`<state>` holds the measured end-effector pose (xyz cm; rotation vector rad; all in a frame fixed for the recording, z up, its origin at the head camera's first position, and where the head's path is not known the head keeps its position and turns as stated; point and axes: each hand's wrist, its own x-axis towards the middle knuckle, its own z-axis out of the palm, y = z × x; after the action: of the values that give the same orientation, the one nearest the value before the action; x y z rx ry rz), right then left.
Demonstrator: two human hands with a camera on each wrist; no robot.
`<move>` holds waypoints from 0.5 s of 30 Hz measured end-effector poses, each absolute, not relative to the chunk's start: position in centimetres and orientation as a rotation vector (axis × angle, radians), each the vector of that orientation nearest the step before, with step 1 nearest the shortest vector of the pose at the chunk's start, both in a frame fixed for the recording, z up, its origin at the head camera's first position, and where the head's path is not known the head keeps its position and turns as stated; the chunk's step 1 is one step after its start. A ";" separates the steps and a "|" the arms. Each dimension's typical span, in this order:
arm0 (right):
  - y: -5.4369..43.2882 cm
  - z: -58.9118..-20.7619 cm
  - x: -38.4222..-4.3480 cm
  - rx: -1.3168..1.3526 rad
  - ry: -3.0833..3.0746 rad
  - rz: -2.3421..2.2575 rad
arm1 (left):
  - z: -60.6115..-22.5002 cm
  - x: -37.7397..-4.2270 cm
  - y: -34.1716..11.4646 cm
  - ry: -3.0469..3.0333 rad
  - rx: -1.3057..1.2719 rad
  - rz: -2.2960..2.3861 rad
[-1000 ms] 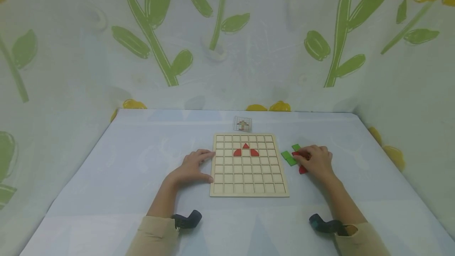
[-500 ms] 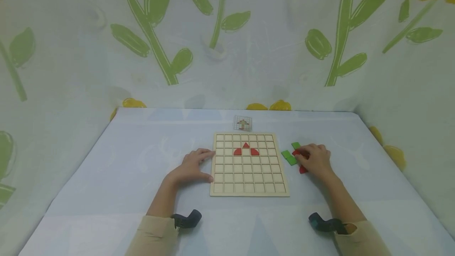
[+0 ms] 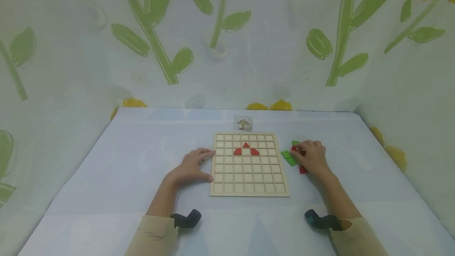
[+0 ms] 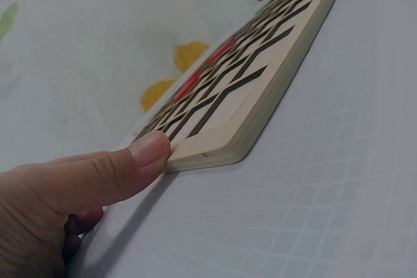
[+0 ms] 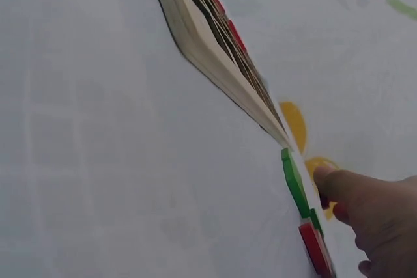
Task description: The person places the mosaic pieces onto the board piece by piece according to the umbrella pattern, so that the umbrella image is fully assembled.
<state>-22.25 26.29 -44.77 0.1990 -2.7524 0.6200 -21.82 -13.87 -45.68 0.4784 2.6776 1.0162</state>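
The right hand point(image 3: 314, 159) has a narrow grip, thumb and forefinger close together among loose green tiles point(image 3: 291, 161) and red tiles point(image 3: 303, 170) it partly hides; from here I can't tell whether it pinches one. The wooden grid board point(image 3: 249, 177) lies between the hands, its left edge touched by the left hand point(image 3: 191, 169), spread wide, and a picture card point(image 3: 243, 123) sits just past its far edge.
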 end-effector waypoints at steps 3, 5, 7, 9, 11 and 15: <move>26.1 -44.9 -22.5 0.291 -2.687 0.652 | -45.8 -21.9 -14.0 2.678 0.478 1.016; 26.0 -45.0 -22.5 0.327 -2.672 0.661 | -45.8 -22.0 -14.0 2.677 0.484 1.021; 25.8 -45.0 -22.6 0.346 -2.674 0.690 | -45.9 -22.0 -14.0 2.672 0.481 1.028; 25.6 -45.1 -22.6 0.354 -2.691 0.714 | -45.9 -21.9 -14.0 2.678 0.484 1.028; 25.3 -45.0 -22.6 0.352 -2.713 0.743 | -45.9 -21.9 -14.0 2.681 0.481 1.028; 24.6 -44.5 -22.3 0.384 -2.741 0.786 | -45.9 -21.9 -13.9 2.679 0.477 1.029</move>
<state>-22.31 24.64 -44.51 0.3840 -2.7414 0.7862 -21.92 -13.93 -45.87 0.4769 2.6788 1.0285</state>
